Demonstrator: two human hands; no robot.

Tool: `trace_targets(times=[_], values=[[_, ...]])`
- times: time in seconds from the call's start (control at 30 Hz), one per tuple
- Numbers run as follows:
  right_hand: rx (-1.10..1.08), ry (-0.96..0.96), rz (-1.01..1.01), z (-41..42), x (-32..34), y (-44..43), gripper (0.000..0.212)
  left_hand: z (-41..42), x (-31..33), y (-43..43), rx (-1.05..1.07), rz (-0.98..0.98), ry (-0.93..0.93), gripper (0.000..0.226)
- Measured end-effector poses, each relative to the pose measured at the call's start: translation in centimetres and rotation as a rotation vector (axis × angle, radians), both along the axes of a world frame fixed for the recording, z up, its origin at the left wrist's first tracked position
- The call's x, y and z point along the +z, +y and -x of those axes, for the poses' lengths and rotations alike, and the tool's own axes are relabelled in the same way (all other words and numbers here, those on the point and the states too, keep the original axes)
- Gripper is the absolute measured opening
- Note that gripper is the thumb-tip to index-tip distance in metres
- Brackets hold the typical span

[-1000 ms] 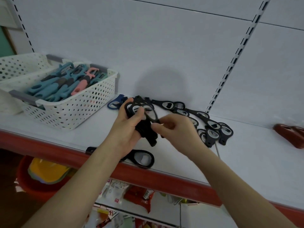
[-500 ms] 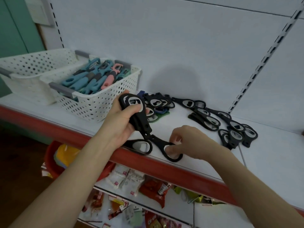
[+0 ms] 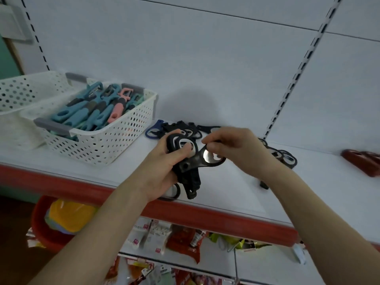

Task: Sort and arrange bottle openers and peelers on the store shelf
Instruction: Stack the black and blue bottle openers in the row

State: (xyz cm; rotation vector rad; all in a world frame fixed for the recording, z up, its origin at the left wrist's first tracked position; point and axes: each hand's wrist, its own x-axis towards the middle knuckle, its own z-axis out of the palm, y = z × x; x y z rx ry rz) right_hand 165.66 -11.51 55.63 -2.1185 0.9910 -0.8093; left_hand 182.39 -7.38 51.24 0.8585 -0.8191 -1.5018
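My left hand [image 3: 162,167] grips a stack of black bottle openers [image 3: 190,173] above the shelf's front edge, thumb on the top one's ring. My right hand [image 3: 236,150] pinches the ring end of another black bottle opener [image 3: 207,159] and holds it against the stack. Loose black openers [image 3: 183,127] lie behind the hands by the back wall, with a blue opener [image 3: 153,130] at their left end. More black openers [image 3: 285,157] lie to the right, partly hidden by my right wrist. One opener [image 3: 173,192] lies on the shelf under my left hand.
A white perforated basket [image 3: 107,138] full of teal and pink peelers [image 3: 92,112] stands on the white shelf [image 3: 236,188] at the left, a second white basket [image 3: 26,89] behind it. A dark red item [image 3: 364,161] lies at the far right. Packaged goods fill the lower shelf.
My right hand lifted an opener from the shelf's front edge and brought it up to the stack in my left hand. The camera view shifted right.
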Motion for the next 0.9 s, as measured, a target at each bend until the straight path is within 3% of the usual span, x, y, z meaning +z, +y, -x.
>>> trace_targets(times=[0.13, 0.27, 0.4, 0.5, 0.57, 0.7, 0.9], values=[[-0.162, -0.059, 0.060, -1.6, -0.7, -0.1, 0.021, 0.6, 0.1, 0.5, -0.130, 0.034, 0.061, 0.057], [-0.326, -0.097, 0.048, -2.8, -1.3, 0.4, 0.022, 0.3, 0.2, 0.9, -0.111, 0.062, 0.108, 0.050], [-0.182, -0.157, 0.104, -5.2, -1.2, 1.6, 0.014, -0.7, 0.3, 1.5, -0.065, 0.050, 0.176, 0.053], [-0.187, -0.194, 0.038, -5.9, -1.5, 1.3, 0.017, -2.4, 0.5, 1.9, 0.036, 0.041, 0.125, 0.046], [-0.204, -0.060, -0.012, -5.4, -2.4, 0.7, 0.019, -4.0, 0.5, 2.0, 0.131, 0.025, 0.088, 0.040], [-0.045, 0.470, -0.142, -5.4, -4.9, 0.8, 0.035, -6.4, 0.3, 2.7, 0.228, 0.009, 0.113, 0.041], [-0.107, 0.470, -0.105, -4.4, -5.4, -0.2, 0.014, -7.2, -0.1, 3.3, 0.259, -0.017, 0.079, 0.042]])
